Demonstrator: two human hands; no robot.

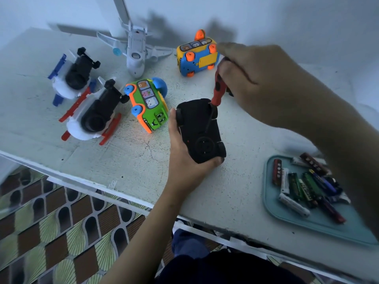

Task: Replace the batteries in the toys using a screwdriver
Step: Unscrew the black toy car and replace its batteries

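Observation:
A black toy car point(200, 130) lies upside down on the white table point(123, 156), its underside and wheels facing up. My left hand point(181, 154) grips it from the left and underneath. My right hand point(260, 78) holds a screwdriver with a red and black handle point(218, 89) above the car. The shaft slants down onto the car's underside near its far end. A teal tray point(287, 218) at the right holds several loose batteries point(303, 189).
Other toys lie at the back of the table: a green bus point(149, 103), a yellow and blue bus point(196, 56), a white plane point(135, 52) and two black and white vehicles point(75, 74) point(94, 115). The table's front edge runs diagonally; patterned floor lies below.

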